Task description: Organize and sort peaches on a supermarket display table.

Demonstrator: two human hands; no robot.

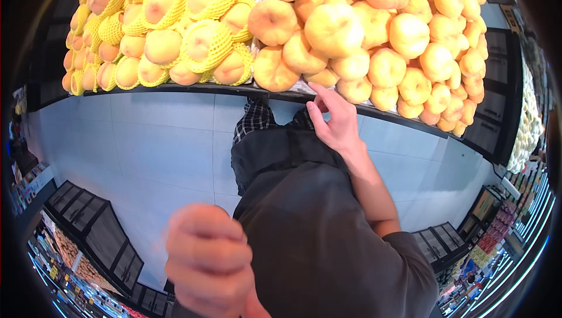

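Note:
My right hand (336, 120) is at the front edge of the fruit display, its index finger reaching to the rim below the flat peaches (334, 30). Thumb and fingers are apart, and nothing shows between them. Close to the camera, my left hand (210, 258) is raised in front of my body with its fingers curled into a fist. It looks blurred, and no object is visible in it. Left of the flat peaches lie round yellow peaches (162, 47), many wrapped in yellow foam nets (210, 39).
A black display edge (281, 95) runs in front of me above the pale tiled floor (167, 151). Black display stands (94, 225) are behind me on the left. On the far right, white produce (527, 120) sits beside another black stand (494, 94).

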